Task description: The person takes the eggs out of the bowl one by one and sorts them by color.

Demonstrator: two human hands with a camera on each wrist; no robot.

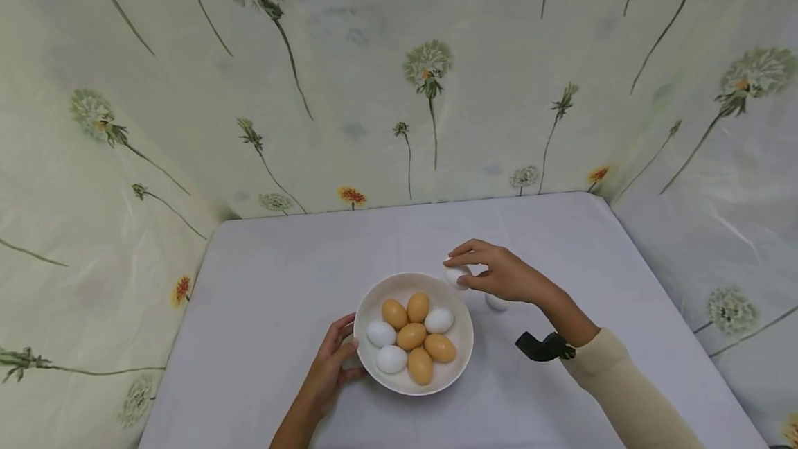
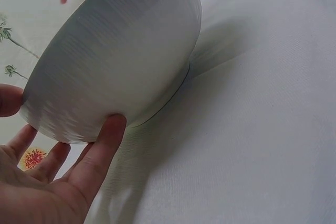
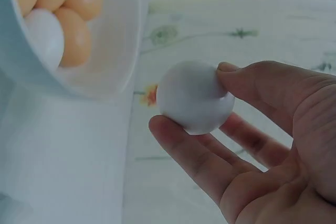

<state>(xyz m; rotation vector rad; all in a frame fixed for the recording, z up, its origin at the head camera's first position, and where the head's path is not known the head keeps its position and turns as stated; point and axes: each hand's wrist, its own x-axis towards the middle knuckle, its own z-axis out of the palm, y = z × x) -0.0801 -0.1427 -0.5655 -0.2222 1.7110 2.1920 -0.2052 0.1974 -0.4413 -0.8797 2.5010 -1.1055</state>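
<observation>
A white bowl point(image 1: 460, 355) stands on the table, holding several brown eggs point(image 1: 420, 366) and white eggs point(image 1: 391, 359). At its left side, my left hand point(image 1: 327, 369) holds the bowl, with fingertips point(image 2: 113, 124) spread against the outer wall in the left wrist view. Just beyond the bowl's upper right rim, my right hand point(image 1: 501, 274) pinches a white egg point(image 3: 191, 98) between thumb and fingers, raised off the table. Another white egg point(image 1: 497, 303) lies on the table under the right hand, partly hidden by it.
A white cloth point(image 1: 280, 276) covers the table. Behind and at both sides hangs a curtain point(image 1: 374, 123) printed with dandelions. A black strap-like piece point(image 1: 542, 346) shows by the right wrist, next to the beige sleeve point(image 1: 617, 380).
</observation>
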